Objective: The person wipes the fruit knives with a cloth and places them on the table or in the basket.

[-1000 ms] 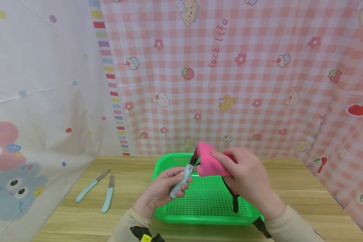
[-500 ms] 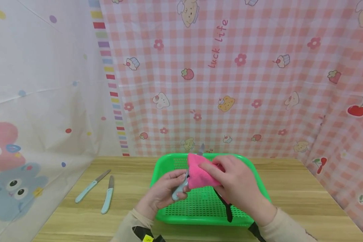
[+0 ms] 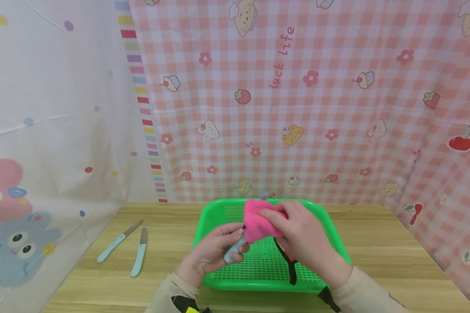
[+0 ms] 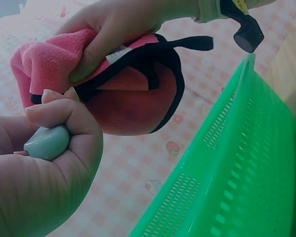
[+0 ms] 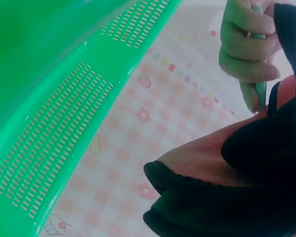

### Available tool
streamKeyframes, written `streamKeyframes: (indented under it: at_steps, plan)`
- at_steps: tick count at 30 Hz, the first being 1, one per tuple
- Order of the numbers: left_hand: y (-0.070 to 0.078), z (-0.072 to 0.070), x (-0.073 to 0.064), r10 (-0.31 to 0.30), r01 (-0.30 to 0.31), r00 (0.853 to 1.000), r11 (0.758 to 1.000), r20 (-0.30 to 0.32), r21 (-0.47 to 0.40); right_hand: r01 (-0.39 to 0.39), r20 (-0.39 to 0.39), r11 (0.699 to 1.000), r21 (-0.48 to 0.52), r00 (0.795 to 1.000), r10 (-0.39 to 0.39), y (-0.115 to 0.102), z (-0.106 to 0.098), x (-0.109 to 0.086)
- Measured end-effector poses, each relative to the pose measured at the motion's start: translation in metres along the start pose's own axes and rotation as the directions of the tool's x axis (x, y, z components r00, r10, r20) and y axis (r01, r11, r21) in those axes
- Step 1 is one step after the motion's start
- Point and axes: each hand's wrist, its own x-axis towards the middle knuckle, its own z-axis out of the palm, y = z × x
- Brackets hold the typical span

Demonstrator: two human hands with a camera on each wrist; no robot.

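My left hand (image 3: 215,248) grips a fruit knife (image 3: 234,252) by its pale blue handle, over the left half of the basket. The blade points up and away, mostly hidden by a pink cloth (image 3: 255,222) with black edging; its tip shows just past the cloth. My right hand (image 3: 304,238) holds this cloth, thumb and fingers pinching it against the blade. In the left wrist view the rounded handle end (image 4: 48,143) pokes out of the curled left fingers. Folds of the cloth (image 5: 202,160) and its black trim hang in the right wrist view.
Under both hands stands a green perforated basket (image 3: 266,285) on the wooden table (image 3: 391,248). Two more knives with pale blue handles, one (image 3: 115,243) farther left and another (image 3: 139,256), lie left of it. Patterned curtains (image 3: 317,108) enclose the back and sides.
The right hand has brought the cloth down and left along the blade toward the handle. The blade, visible beside the handle earlier, is now covered there, with its tip emerging beyond the cloth.
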Motion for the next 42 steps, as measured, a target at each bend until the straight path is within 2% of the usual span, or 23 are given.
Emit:
streamKeyframes:
  at_steps: [6,14,22,27,35,42]
  plan:
    - [-0.002,0.001,0.0,-0.027,0.027,1.0,1.0,-0.009,-0.016,-0.036,0.009,0.999,-0.02,0.999,0.036,0.007,-0.002,0.0]
    - [-0.005,0.001,0.0,0.002,-0.002,1.0,1.0,0.002,0.004,-0.063,-0.022,0.997,-0.034,0.998,0.062,0.013,-0.005,0.001]
    - [-0.006,0.002,0.0,-0.032,0.032,0.999,0.999,-0.012,0.001,-0.059,-0.077,0.996,-0.068,0.996,0.054,0.021,-0.005,0.0]
    - [-0.008,0.002,-0.001,-0.037,0.037,0.999,0.999,-0.022,0.014,-0.085,-0.082,0.992,-0.098,0.994,0.077,0.029,-0.007,-0.001]
    - [-0.012,-0.002,-0.003,-0.016,0.016,1.0,1.0,-0.014,0.013,-0.134,-0.058,0.981,-0.14,0.99,0.127,0.038,-0.013,-0.007]
    - [-0.007,-0.007,-0.008,0.008,-0.008,0.999,1.0,-0.048,-0.004,-0.119,-0.072,0.978,-0.171,0.992,0.108,0.043,-0.018,-0.012]
